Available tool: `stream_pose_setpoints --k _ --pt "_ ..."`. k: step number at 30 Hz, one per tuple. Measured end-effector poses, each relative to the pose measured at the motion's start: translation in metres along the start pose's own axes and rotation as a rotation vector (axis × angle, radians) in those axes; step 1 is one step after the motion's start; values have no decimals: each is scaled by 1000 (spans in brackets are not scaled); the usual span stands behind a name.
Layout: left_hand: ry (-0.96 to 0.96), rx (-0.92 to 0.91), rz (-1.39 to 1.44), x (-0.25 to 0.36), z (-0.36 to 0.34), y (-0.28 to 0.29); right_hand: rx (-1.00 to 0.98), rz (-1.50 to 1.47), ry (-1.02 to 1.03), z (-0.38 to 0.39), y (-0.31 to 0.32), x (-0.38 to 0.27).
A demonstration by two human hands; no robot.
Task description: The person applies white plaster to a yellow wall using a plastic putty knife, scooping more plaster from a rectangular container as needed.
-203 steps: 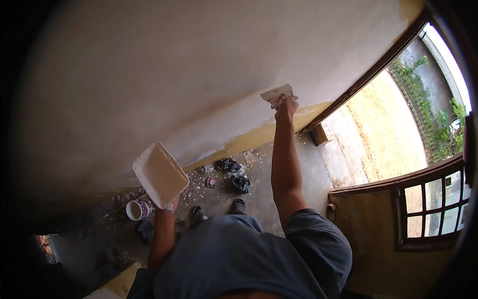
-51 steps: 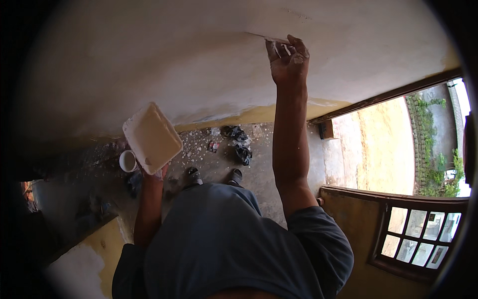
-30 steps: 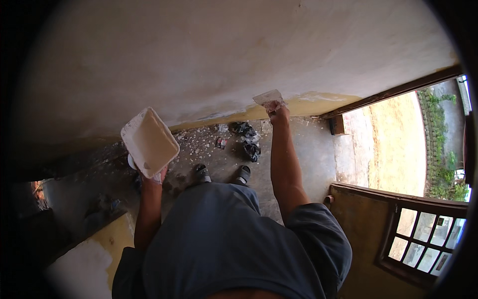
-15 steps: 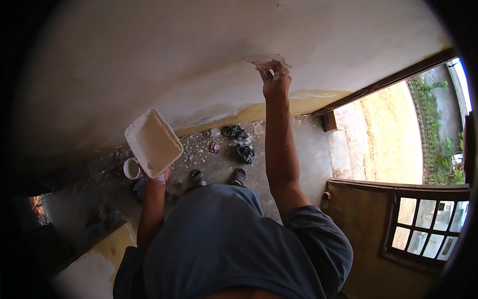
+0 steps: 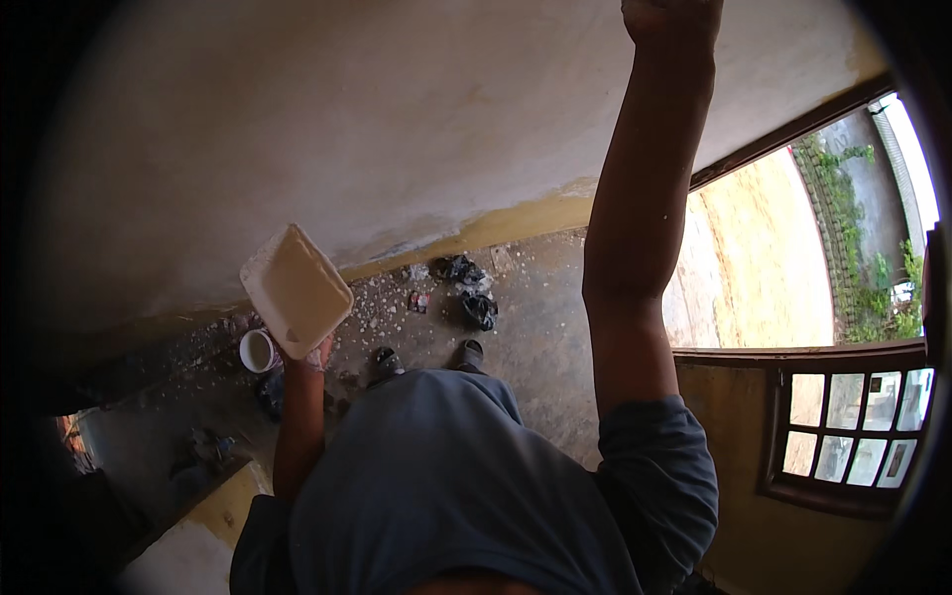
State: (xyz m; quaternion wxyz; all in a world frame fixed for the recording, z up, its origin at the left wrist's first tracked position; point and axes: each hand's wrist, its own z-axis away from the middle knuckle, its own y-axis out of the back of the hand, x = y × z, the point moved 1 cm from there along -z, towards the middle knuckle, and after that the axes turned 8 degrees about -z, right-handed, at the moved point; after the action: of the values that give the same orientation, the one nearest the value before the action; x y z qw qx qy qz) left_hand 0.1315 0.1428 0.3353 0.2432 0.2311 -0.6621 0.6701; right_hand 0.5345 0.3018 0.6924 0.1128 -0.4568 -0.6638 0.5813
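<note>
My left hand (image 5: pixel 315 355) is closed on the lower end of a shallow off-white rectangular tray (image 5: pixel 262 296), which is tilted with its inside showing. A smooth cream coating, perhaps filler, lines the tray, with a darker patch near the hand. White smears mark my fingers. My right arm stretches up across the wall (image 5: pixel 397 129), and my right hand (image 5: pixel 676 14) is at the top edge of the picture. Its fingers are cut off there, so anything it holds is out of sight. Whitish coating covers most of the wall, above a yellowish band at its foot.
A white bucket (image 5: pixel 259 351) stands beside the tray, low on the left. Crumpled black plastic (image 5: pixel 480 309) and pale crumbs litter the grey floor (image 5: pixel 535 317) by my sandalled feet. To the right are a bright doorway (image 5: pixel 764 263) and a dark-framed paned window (image 5: pixel 858 426).
My right hand has moved up and right, from the wall to the picture's top edge; the flat spreader it held is no longer visible. The tray has shifted slightly left and turned a little.
</note>
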Motion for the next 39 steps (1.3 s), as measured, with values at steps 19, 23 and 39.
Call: stream_pose_setpoints --k 19,23,39 --pt "-12 -20 -2 -6 -8 -4 -720 1868 976 47 189 70" --pt "-24 -10 -18 -3 -4 1 -333 1610 847 56 204 15" --pt "-15 -24 -15 -7 2 -2 3 1373 667 52 69 40"
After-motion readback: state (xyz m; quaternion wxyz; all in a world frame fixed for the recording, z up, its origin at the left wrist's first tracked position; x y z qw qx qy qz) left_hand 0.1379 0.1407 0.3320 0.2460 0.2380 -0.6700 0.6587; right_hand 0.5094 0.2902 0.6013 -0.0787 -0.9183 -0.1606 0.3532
